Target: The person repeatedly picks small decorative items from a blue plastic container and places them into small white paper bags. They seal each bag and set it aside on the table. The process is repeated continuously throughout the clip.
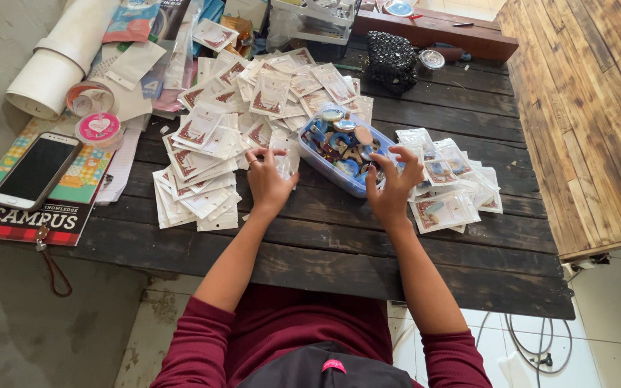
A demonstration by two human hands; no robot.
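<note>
Two bare hands work over a dark, worn wooden plank table (339,244), where a wide heap of small clear plastic packets with white-and-brown card inserts (217,122) spreads to the person's left and a smaller stack of filled clear packets (451,190) lies to the right. Between them sits a shallow blue plastic tub of round, colourful badge-like pieces (343,151), its near corner just beside the right hand (393,188). That hand curls at the tub's edge with fingertips pinched together, seemingly on one small piece, though what it grips is too small to tell. The left hand (267,181) holds one empty clear packet (284,159) upright by its mouth between thumb and fingers. To do this well, I judge the packet mouth should be spread wide and kept close to the tub, so the piece slides in flat without creasing the card. A black smartphone (36,171) rests on a printed notebook far left. The designs on the pieces, the packet opening and the clutter at the far edge cannot be made out.
</note>
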